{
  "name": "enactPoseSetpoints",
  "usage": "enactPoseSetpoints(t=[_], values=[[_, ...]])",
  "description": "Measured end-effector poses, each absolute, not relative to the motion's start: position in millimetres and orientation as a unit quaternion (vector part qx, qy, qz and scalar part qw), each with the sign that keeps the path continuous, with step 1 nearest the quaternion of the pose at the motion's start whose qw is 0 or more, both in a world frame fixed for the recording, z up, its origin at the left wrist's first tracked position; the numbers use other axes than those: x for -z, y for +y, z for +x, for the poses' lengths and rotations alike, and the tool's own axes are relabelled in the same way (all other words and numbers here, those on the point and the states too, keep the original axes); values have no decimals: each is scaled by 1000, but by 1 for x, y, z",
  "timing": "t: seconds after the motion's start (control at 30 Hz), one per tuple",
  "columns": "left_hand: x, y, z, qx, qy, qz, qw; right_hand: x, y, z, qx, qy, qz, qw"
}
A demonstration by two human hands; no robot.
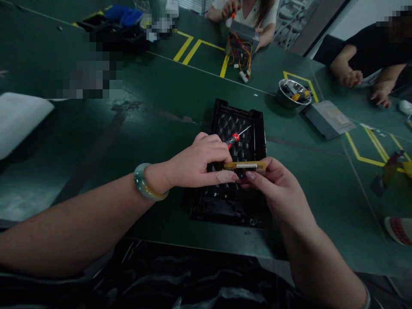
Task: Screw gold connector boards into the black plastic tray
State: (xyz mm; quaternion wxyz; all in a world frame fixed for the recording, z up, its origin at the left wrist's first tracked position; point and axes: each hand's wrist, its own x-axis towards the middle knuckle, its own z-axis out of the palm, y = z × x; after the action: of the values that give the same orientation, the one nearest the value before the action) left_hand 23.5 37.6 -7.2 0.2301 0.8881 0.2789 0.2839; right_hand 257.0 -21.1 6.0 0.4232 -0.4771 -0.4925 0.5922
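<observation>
While the left hand grips a red-handled screwdriver, both hands pinch the small circuit board, right hand at its edge; it looks light, rigid, fragile, best held by edges.

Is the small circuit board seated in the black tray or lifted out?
Lifted out: both the left hand and right hand pinch the circuit board above the black tray.

Both forearms are bare to the lower edge of the view, with no sleeves showing. The left wrist carries a smooth, rounded bangle, pale green shading to yellowish brown. The left hand and right hand are ungloved, the fingernails short with a pale pinkish finish.
</observation>
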Motion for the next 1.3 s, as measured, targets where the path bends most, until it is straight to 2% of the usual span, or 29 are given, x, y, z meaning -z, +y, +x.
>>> enactPoseSetpoints(t=[0.1,0.27,0.37,0.6,0.77,1.0,1.3], values=[[5,34,25,-272,260,890,258,-6,-23,254,-559,-523,-491,415],[0,34,23,-260,257,874,320,-15,-29,254,-328,-697,-512,380],[-1,34,22,-253,259,873,327,-19,-30,257,-253,-763,-499,323],[6,36,22,-253,228,878,337,-19,-31,257,-275,-783,-492,261],[11,36,22,-350,337,806,339,-24,-37,257,-355,-786,-472,182],[20,44,26,-300,356,841,277,-19,-46,249,-235,-874,-418,79],[27,50,27,-307,356,841,266,-13,-51,249,-140,-914,-375,65]])
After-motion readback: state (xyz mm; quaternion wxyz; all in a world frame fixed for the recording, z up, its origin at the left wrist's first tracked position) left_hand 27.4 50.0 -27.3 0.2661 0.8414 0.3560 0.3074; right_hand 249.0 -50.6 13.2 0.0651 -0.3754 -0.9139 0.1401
